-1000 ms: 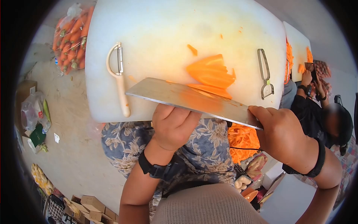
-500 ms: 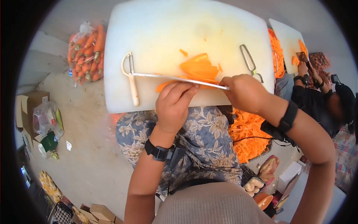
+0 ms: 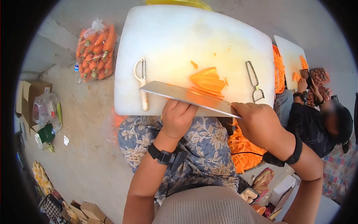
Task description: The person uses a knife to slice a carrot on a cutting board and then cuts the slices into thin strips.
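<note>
My right hand [image 3: 259, 121] is closed round the handle end of a large knife [image 3: 179, 95], at the near right part of the white cutting board [image 3: 167, 37]. The broad blade slants to the left, its flat side facing up. My left hand [image 3: 178, 118] is at the board's near edge, fingers bent and together, their tips hidden by the blade; what they hold cannot be made out. Orange carrot slices [image 3: 209, 80] lie fanned just beyond the blade, with small scraps around. A white-handled peeler [image 3: 143, 89] lies at left, a metal peeler [image 3: 253, 80] at right.
A bag of carrots [image 3: 95, 52] stands at upper left. Shredded carrot fills a container [image 3: 244, 149] beside my right leg and another [image 3: 278, 71] right of the board. A co-worker [image 3: 317, 119] cuts at a second board [image 3: 289, 50]. Boxes [image 3: 37, 89] stand at far left.
The knife has tilted from nearly edge-up to showing its broad side, with its left end farther from the slices. My right hand has moved right and nearer me. The whole view has shifted slightly.
</note>
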Motion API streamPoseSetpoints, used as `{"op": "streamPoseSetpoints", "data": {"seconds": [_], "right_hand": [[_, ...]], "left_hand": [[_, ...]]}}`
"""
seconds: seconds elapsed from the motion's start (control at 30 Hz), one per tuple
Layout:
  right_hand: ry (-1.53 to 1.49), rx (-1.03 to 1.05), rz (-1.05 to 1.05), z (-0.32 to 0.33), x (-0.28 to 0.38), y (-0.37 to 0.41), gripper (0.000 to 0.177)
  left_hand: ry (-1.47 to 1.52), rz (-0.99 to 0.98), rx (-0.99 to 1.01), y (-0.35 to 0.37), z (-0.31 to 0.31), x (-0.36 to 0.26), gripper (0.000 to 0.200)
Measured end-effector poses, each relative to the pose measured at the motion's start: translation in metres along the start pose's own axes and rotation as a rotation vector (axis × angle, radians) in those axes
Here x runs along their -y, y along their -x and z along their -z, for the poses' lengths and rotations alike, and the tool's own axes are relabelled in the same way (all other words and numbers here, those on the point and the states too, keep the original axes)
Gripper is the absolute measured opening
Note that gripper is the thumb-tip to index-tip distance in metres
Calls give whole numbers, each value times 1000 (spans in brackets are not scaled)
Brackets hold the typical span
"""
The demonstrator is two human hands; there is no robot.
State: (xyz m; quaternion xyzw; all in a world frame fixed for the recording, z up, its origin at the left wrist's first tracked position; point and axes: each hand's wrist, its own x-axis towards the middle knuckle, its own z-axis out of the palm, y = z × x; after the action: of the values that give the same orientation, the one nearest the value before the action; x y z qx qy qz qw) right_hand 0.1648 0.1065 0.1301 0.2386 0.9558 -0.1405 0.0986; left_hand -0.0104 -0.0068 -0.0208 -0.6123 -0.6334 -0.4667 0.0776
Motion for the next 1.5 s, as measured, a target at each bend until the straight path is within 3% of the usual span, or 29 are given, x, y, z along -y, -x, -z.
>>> {"op": "streamPoseSetpoints", "data": {"seconds": [0.4, 0.73, 1.3, 1.5], "right_hand": [[102, 37, 19, 5, -7, 20, 23], [172, 72, -31, 4, -6, 25, 18], [44, 274, -64, 16, -4, -15, 11], [-46, 164, -58, -17, -16, -26, 15]], "left_hand": [[21, -15, 15, 4, 0, 2, 28], [36, 27, 42, 0, 5, 0, 27], [95, 31, 30, -10, 6, -3, 25], [80, 6, 50, -10, 6, -3, 24]]}}
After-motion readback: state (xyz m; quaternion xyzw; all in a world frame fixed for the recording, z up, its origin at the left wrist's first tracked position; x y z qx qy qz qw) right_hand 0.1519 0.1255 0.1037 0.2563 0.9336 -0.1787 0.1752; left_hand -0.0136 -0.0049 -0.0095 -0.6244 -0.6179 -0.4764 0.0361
